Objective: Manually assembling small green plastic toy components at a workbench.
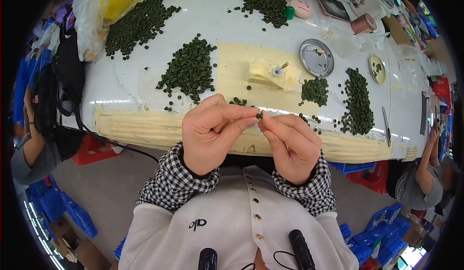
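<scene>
My left hand (211, 131) and my right hand (290, 144) meet above the near edge of the white table (116, 84). Together their fingertips pinch one small dark green ring (259, 115). Both hands are curled, with checked cuffs at the wrists. Just beyond them lie heaps of the same green rings: one large pile (189, 69) to the left of centre, a smaller pile (315, 91) to the right, and a long pile (358, 101) further right. A small metal post on a taped block (277, 70) stands behind the hands.
More green rings lie at the far left (137, 24) and far middle (265, 3). A round metal lid (316, 57), a tape roll (363, 23) and a pink object (302, 7) sit at the back right. Other people sit at left (29, 139) and right (420, 178). Blue crates stand on the floor.
</scene>
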The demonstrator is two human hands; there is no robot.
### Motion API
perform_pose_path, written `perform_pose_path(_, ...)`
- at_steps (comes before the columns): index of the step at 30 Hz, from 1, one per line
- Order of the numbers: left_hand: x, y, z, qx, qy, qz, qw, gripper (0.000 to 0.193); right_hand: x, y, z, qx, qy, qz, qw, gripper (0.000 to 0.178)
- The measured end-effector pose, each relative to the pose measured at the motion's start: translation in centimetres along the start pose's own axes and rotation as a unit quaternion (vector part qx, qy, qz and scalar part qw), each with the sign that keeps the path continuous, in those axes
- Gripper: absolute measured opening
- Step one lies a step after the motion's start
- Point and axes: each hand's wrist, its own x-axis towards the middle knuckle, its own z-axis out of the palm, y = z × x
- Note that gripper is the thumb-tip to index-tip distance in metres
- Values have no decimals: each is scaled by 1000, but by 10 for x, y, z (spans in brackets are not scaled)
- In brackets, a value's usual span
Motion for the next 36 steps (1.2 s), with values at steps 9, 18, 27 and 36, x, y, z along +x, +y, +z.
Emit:
perform_pose_path(9,1,1,-1,15,-12,8,1000,22,4,2,-3,-10,-12,-18,1000,33)
perform_pose_path(18,9,2,0,30,-14,21,999,21,5,3,0,-21,9,-7,1000,32)
perform_pose_path(27,35,2,1,34,5,3,999,18,46,0,-29,-161,97,32,982,27)
perform_pose_path(36,40,-10,5,19,7,-26,999,17,73,25,-28,-190,32,39,981,13)
